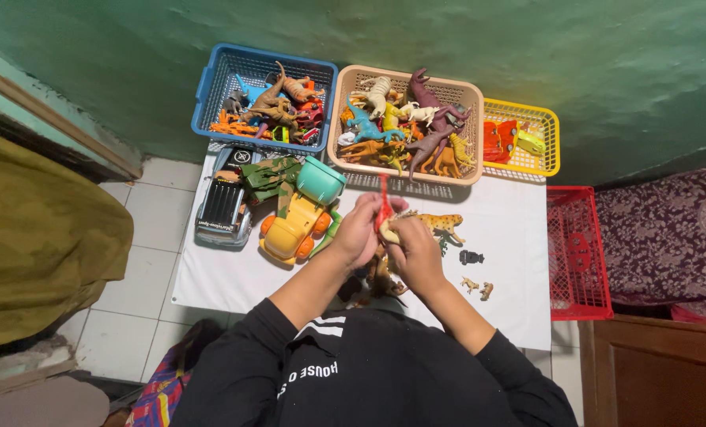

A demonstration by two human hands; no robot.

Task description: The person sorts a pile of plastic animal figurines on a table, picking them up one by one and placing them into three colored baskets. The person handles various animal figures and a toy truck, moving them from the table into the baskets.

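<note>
Nearest me, both hands meet over the white sheet. My left hand is closed around the base of a thin red toy figure, and my right hand wraps a cream-coloured animal body just beside it; the fingers hide exactly how each is pinched. The red figure's long axis runs almost straight away from me, its tip pointing toward the tan basket, and the left hand is the nearer of the two to it. Just right of my hands lies a spotted leopard toy, then a small dark figure and two tiny tan animals. To the left sit a yellow toy truck with a teal drum and a grey toy car. Beyond, against the green wall: a blue basket, the tan one full of dinosaurs, a yellow basket. A red basket stands at the right edge.
</note>
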